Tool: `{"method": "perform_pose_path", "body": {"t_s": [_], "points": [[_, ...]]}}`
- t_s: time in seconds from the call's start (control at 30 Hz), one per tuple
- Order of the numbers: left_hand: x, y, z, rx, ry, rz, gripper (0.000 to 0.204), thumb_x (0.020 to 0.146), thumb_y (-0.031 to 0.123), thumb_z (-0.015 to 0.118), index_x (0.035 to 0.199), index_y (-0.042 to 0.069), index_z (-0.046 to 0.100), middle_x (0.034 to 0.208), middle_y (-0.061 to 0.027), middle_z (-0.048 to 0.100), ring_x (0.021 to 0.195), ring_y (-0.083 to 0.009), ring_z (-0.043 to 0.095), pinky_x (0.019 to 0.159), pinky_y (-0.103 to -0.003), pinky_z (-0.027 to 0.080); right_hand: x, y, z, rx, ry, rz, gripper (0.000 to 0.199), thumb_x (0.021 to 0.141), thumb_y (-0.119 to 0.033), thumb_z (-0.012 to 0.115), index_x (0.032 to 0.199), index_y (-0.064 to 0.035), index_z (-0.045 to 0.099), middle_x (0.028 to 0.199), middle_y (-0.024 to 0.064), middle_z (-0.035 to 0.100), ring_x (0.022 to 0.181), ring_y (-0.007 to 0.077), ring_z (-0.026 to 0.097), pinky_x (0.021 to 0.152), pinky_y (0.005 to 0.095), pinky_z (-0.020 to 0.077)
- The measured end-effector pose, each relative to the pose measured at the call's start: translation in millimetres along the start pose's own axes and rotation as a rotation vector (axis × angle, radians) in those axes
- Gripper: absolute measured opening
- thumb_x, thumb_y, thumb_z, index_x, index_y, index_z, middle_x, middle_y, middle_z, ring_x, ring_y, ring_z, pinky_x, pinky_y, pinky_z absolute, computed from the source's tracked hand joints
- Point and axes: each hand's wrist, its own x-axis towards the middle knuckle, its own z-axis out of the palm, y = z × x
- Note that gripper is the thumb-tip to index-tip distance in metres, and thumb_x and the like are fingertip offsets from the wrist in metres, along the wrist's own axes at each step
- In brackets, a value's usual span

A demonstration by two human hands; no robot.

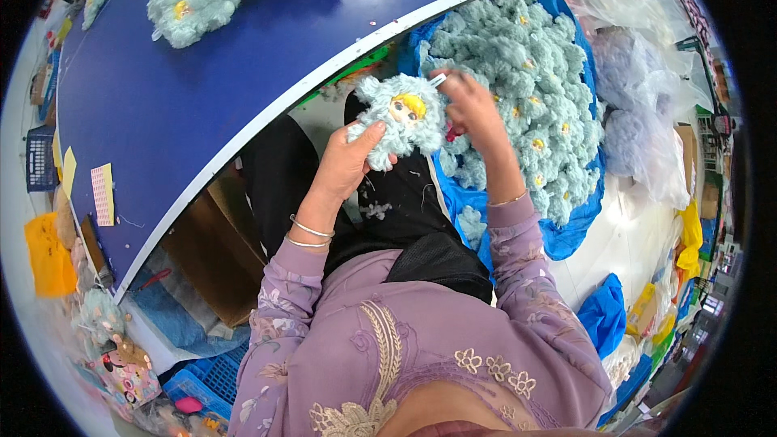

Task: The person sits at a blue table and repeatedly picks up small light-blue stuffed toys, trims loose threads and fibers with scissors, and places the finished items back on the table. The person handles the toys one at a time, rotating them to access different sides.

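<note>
A fluffy pale blue-green plush toy (pixel 414 139) with yellow hair and a doll-like face is up in front of my lap. My left hand (pixel 356 150) grips it from its lower left side, thumb on the fur. My right hand (pixel 473 109) is at the toy's upper right, beside a small white tag (pixel 438 80) that sticks out of the fur. Those fingers are bent and partly blurred; whether they touch the tag I cannot tell. A small pink-red object (pixel 453 133) shows below the right fingers, held in that hand, its kind unclear.
A blue table (pixel 243 89) with a white edge curves across the left, with more plush pieces (pixel 198 0) at its far side. To the right, a big blue sack (pixel 587 226) is heaped with similar plush toys (pixel 518 57). Clear plastic bags (pixel 639 129) stand beyond it.
</note>
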Motion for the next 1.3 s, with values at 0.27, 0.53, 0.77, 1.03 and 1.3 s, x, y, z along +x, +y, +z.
{"method": "perform_pose_path", "body": {"t_s": [0.27,0.53,0.77,1.03,1.3], "points": [[3,1,5,0.191,-0.044,0.012,0.028,0.096,0.023,0.053,0.108,-0.002,0.057,0.074,-0.0072,0.061,0.05,-0.0087,0.049,0.04,-0.02,0.034,7,6,14,0.196,-0.033,-0.212,0.054,0.075,-0.028,0.076,0.116,0.0025,0.057,0.105,0.0086,0.064,0.089,0.0144,0.059,0.082,0.0305,0.0482],[16,3,-12,0.112,-0.059,0.03,0.034,0.097,0.023,0.052,0.121,0.0,0.056,0.081,-0.0046,0.064,0.059,-0.0061,0.055,0.053,-0.018,0.042,27,-60,-118,1.01,-0.492,-1.037,0.089,0.085,-0.061,0.056,0.144,0.0009,0.03,0.14,0.0253,0.044,0.039,-0.0001,0.024,0.036,0.0173,0.0243],[26,-2,-16,0.106,-0.068,-0.015,0.029,0.098,0.021,0.05,0.117,0.001,0.058,0.082,-0.0051,0.063,0.061,-0.0072,0.054,0.054,-0.02,0.042,171,-116,-118,-0.056,0.592,-0.618,0.045,0.081,-0.031,0.072,0.112,-0.0001,0.062,0.103,0.0147,0.068,0.055,0.0096,0.053,0.05,0.0236,0.0414],[26,1,-21,0.111,0.003,-0.015,0.024,0.097,0.02,0.053,0.112,0.003,0.06,0.083,-0.004,0.063,0.065,-0.0064,0.054,0.056,-0.019,0.043,260,-127,-131,-1.023,0.757,-0.542,0.049,0.08,-0.038,0.062,0.123,-0.0147,0.058,0.109,0.017,0.066,0.104,0.0371,0.061,0.087,0.0457,0.0485],[35,3,-3,0.22,-0.077,0.001,0.026,0.097,0.02,0.052,0.115,0.001,0.058,0.086,-0.0045,0.063,0.067,-0.007,0.055,0.057,-0.02,0.043,103,-77,-120,0.018,0.363,-0.344,0.035,0.083,-0.03,0.066,0.1,0.0006,0.061,0.066,0.0057,0.06,0.044,0.0117,0.048,0.041,0.0257,0.0381]]}}
